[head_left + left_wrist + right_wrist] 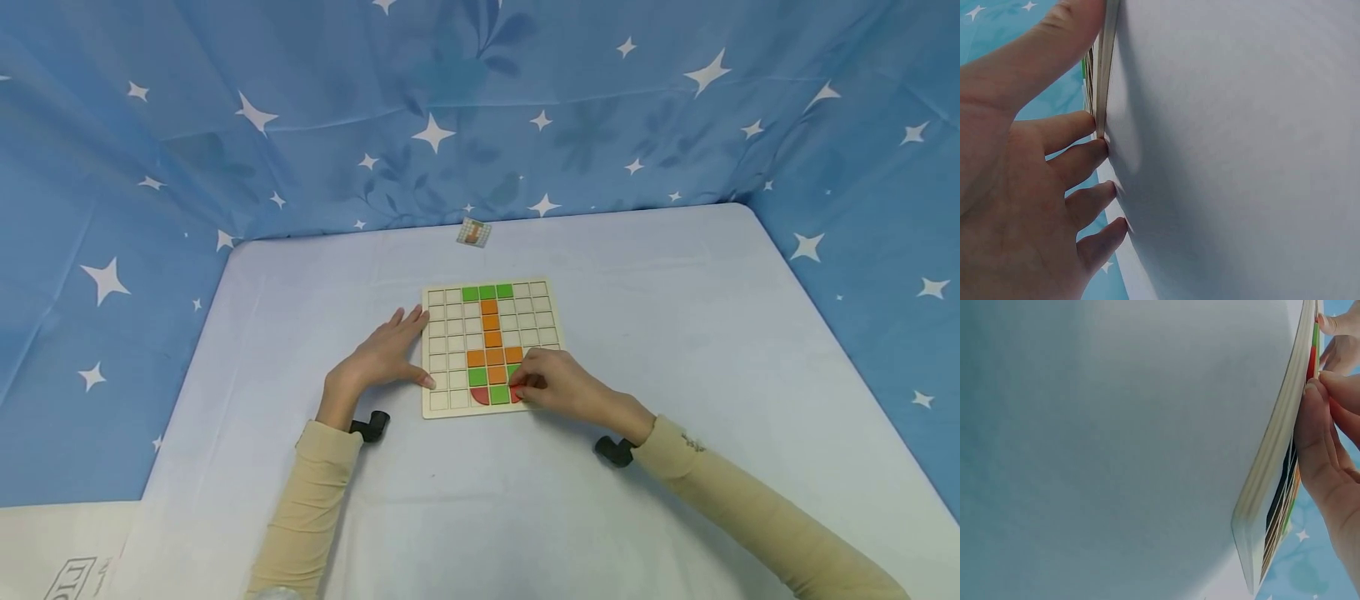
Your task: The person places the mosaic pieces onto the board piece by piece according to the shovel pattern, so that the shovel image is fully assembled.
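Observation:
A pale wooden grid board lies on the white table, its squares partly filled with green tiles and orange tiles. One red rounded tile sits in the bottom row. My right hand pinches a second red rounded tile with thumb and fingertips, low on the board, and covers part of the squares there. At the board's left edge, my left hand rests with fingers spread, thumb near the lower corner. In the left wrist view, fingertips touch the board's side and the table.
A small pattern card showing a similar grid lies behind the board, near the table's far edge. Blue curtains with white stars surround the table. Black wrist cameras hang from both wrists.

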Tool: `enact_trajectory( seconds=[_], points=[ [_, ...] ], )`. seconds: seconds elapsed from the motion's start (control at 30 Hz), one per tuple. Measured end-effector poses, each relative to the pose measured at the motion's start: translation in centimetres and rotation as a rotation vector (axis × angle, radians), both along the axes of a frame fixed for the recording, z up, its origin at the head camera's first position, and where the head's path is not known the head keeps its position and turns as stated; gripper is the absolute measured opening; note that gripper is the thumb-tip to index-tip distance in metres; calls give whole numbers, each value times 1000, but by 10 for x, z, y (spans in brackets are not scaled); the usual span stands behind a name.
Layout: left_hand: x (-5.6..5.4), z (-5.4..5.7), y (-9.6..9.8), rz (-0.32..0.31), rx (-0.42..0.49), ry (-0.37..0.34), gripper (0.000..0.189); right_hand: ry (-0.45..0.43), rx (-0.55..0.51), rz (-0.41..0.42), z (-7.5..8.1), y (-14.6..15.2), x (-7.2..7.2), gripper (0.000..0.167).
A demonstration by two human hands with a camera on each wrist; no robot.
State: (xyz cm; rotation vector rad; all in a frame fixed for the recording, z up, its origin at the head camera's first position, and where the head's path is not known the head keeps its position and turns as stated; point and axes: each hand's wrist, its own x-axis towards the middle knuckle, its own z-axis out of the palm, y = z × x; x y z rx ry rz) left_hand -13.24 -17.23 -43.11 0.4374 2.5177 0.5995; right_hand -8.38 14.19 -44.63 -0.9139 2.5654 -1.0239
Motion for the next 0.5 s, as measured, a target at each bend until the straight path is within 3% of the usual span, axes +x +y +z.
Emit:
enact_trajectory(
  seconds=[0.23, 0.37, 0.5],
  points=[
    [3, 1, 0, 19, 25, -20, 119, -28, -53, -31, 2, 7, -1, 8],
    [2, 1, -1, 23, 46, -32, 114, -1, -84, -51, 5, 15, -6, 9],
    [-2, 2, 1, 48, 58, 34, 101, 72, -97, -96, 6, 23, -16, 11]
  ],
)
